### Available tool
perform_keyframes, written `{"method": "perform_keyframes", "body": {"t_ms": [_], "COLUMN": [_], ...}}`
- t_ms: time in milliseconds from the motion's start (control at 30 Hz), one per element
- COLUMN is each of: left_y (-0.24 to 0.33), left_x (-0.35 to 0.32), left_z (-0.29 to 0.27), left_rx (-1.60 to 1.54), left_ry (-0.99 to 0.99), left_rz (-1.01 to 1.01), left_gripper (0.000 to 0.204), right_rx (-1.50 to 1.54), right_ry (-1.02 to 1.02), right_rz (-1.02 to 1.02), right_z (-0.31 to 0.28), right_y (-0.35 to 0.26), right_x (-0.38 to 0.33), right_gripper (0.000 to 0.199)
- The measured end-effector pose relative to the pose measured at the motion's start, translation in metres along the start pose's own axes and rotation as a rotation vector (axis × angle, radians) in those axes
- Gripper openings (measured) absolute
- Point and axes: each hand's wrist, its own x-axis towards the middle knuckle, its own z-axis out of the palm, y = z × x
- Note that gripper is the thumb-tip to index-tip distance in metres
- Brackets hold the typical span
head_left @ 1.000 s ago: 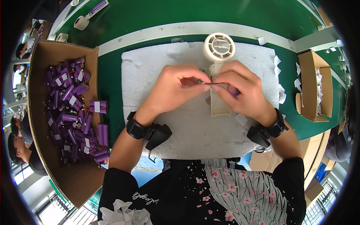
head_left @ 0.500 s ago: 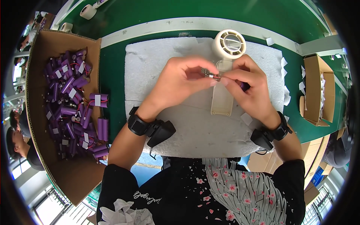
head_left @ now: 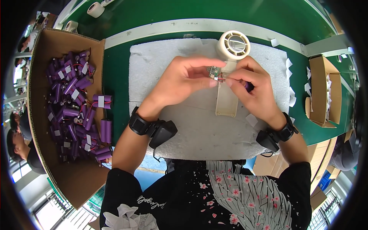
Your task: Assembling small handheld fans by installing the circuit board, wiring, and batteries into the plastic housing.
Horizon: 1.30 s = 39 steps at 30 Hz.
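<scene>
I saw my left hand (head_left: pixel 183 81) and right hand (head_left: pixel 256 89) pinching the small, easy-to-break circuit board (head_left: pixel 214 73) by its edges over the light plastic fan (head_left: pixel 230 61).

a big cardboard box (head_left: pixel 42 115) at the left holds a heap of purple battery cells (head_left: pixel 71 103) with white labels and thin wires. a white foam mat (head_left: pixel 199 126) covers the green bench top (head_left: pixel 161 13). two tape rolls (head_left: pixel 95 9) sit at the far left edge. a small cardboard box (head_left: pixel 320 92) stands at the right, with white paper scraps (head_left: pixel 293 90) scattered just beside the mat.
</scene>
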Motion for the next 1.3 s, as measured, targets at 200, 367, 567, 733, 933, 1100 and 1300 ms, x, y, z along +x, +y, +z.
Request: {"method": "perform_keyframes", "body": {"t_ms": [200, 367, 567, 733, 933, 1100, 1300], "left_y": [0.001, -0.001, 0.004, 0.000, -0.003, -0.004, -0.007], "left_x": [0.000, 0.000, -0.001, -0.001, 0.000, -0.001, 0.000], "left_z": [-0.001, -0.002, 0.000, -0.001, 0.000, 0.003, 0.006], "left_rx": [-0.013, -0.014, -0.040, 0.005, 0.021, 0.097, 0.288], "left_ry": [0.012, 0.013, 0.048, 0.063, 0.067, 0.061, 0.047], "left_rz": [-0.024, -0.047, -0.046, -0.038, 0.014, 0.044, 0.226], "left_gripper": [0.038, 0.034, 0.030, 0.029, 0.031, 0.038, 0.046], "right_rx": [0.009, 0.006, 0.002, 0.001, -0.006, -0.080, 0.001], "right_ry": [0.029, 0.038, 0.053, 0.045, 0.016, -0.042, 0.094], "right_rz": [0.012, 0.028, 0.029, 0.032, -0.027, -0.139, 0.023], "right_z": [0.001, 0.001, 0.000, 0.001, 0.002, -0.003, 0.004], "right_y": [0.001, 0.000, -0.001, 0.000, 0.002, 0.005, -0.007], "right_x": [-0.001, 0.000, 0.000, 0.000, -0.001, -0.001, 0.000], "right_gripper": [0.004, 0.004, 0.004, 0.005, 0.005, 0.010, 0.026]}}
